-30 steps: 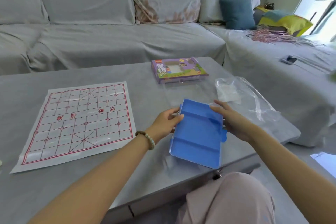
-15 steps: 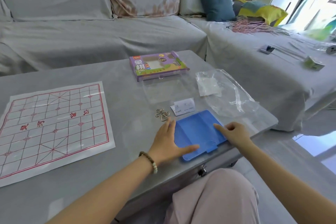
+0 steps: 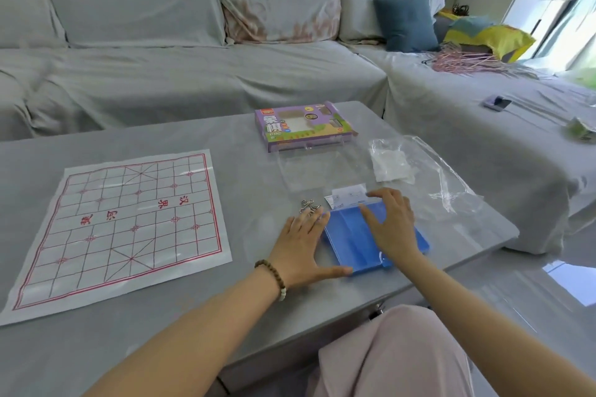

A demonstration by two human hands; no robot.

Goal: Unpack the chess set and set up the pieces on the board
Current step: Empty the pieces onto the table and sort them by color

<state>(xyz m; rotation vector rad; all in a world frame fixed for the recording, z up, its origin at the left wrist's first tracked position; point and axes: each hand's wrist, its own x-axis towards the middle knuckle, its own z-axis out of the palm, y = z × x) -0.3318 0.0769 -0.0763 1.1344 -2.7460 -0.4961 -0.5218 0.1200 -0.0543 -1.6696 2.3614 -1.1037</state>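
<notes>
Blue case [image 3: 351, 242] lay flat near the tabletop's [image 3: 225, 316] front edge, left hand [image 3: 300, 248] against its side, right hand [image 3: 392, 226] on top, fingers [image 3: 387, 196] of both spread; a careless lift could spill pieces floorward.

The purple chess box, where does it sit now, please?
Head view: the purple chess box lies far back on the table, right of the paper board, beyond the blue tray.
</notes>
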